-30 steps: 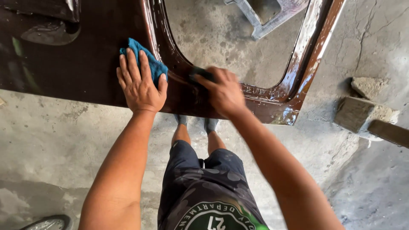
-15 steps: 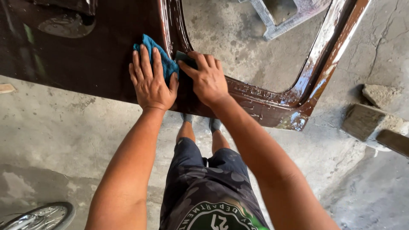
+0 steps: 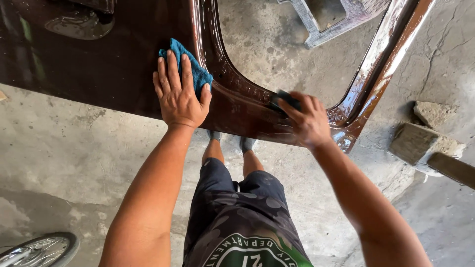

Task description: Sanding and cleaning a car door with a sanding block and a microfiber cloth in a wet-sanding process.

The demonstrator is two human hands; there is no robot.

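A glossy, wet dark-brown car door panel (image 3: 99, 69) lies flat in front of me, with an open window frame (image 3: 376, 64) on its right side. My left hand (image 3: 180, 94) presses flat on a teal cloth (image 3: 195, 69) at the panel's near edge. My right hand (image 3: 309, 118) grips a small dark sanding block (image 3: 286, 100) and holds it against the lower rail of the window frame, blurred by motion.
Rough concrete floor lies all around. A grey metal stand (image 3: 321, 24) shows through the window opening. Concrete chunks (image 3: 430, 143) and a wooden piece (image 3: 452, 168) sit at the right. A wheel (image 3: 34, 249) shows at the bottom left. My legs stand below the panel.
My right hand slid left toward the cloth, then back right along the window frame's lower rail with the block. The left hand has stayed on the cloth.
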